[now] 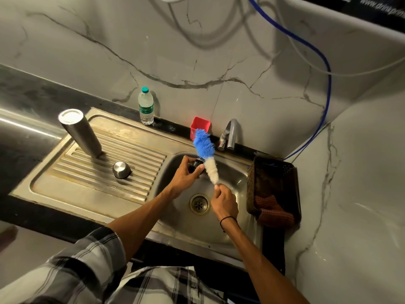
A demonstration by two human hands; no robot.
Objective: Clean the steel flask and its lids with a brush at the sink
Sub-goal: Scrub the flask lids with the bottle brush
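Over the sink (232, 172), the left hand (186, 176) grips a small dark lid (197, 164) while the right hand (224, 204), just beside it, pinches the brush (206, 154) to scrub it; the flask (80, 132) stands inverted far left, likely draining.

The room was dim and warm-lit, glare streaked the steel flask (80, 132) and counter (26, 126), and wide-angle bending and softness blurred the edges.

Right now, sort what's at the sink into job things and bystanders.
Job: steel flask, steel cap, black lid in left hand, brush in right hand.
Bystanders: water bottle, red cup, basket.
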